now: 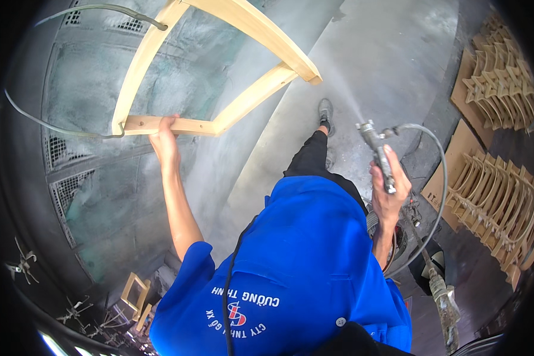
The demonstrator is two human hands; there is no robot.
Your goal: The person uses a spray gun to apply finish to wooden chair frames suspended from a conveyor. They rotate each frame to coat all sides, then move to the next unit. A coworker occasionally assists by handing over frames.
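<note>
Background cardboard bears wooden pieces; left hand grips frame, right hand spray gun.

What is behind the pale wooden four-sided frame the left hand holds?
Through the pale wooden frame, a grey-green stained surface is visible. Whatever the frame covers cannot be seen, including part of the left hand.

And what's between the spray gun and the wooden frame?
In the head view, pale mist from the spray gun spreads toward the wooden frame; a grey shoe shows beneath.
</note>
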